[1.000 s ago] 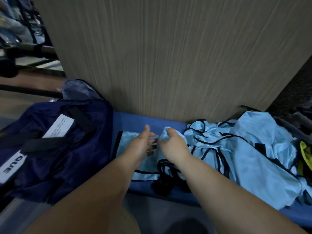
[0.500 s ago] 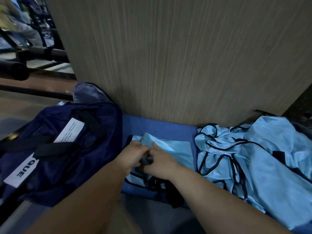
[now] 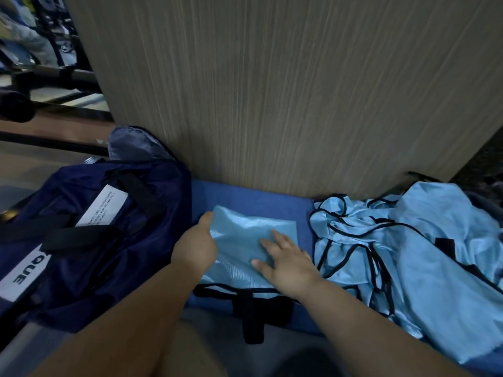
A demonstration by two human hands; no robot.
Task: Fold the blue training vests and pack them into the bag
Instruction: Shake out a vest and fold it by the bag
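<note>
Folded vest lies on the blue bench pad, about mid-length, between the navy bag at the pad's left end and the heap of unfolded vests at its right end. It touches neither. Its black trim hangs over the pad's front edge.

Left hand: at the vest's left edge, thumb on top near the far-left corner, fabric taken between thumb and fingers. The fingers themselves are hidden under the cloth.

Right hand: flat on the vest's right half, fingers spread and straight, pressing the cloth down.

Change against 0.5 s ago: the hands were then touching each other over the near-left part of the vest, working bunched fabric. They are now apart, one at each side. The top layer has gone from rumpled to a smooth, roughly rectangular panel. At 1.0 s ago both hands pinched cloth raised close to the heap; the vest now sits clear of it.

Bag: white label and black straps face up. Wood-grain panel stands along the pad's back edge.
</note>
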